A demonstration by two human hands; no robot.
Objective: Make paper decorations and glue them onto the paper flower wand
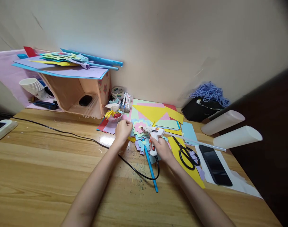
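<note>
A layered paper flower (137,126), pink and yellow at its centre with pale blue petals, lies on the table. Below it are a folded paper bow (144,144) and a blue stick-like stem (150,170) pointing towards me. My left hand (123,130) is closed, its curled fingers at the flower's left edge; the fingertips are partly hidden. Wrapped round the handle of a white glue gun (155,131) is my right hand (162,148). The gun's nozzle is over the flower's middle, and a long clear glue stick (196,142) sticks out of its back.
Coloured paper sheets (153,113) lie behind the flower. To the right are black scissors (186,154), a phone (214,164) and two white rolls (237,138). A scrap bowl (114,113) and an open box (79,91) stand left. The gun's black cord (134,168) crosses the table.
</note>
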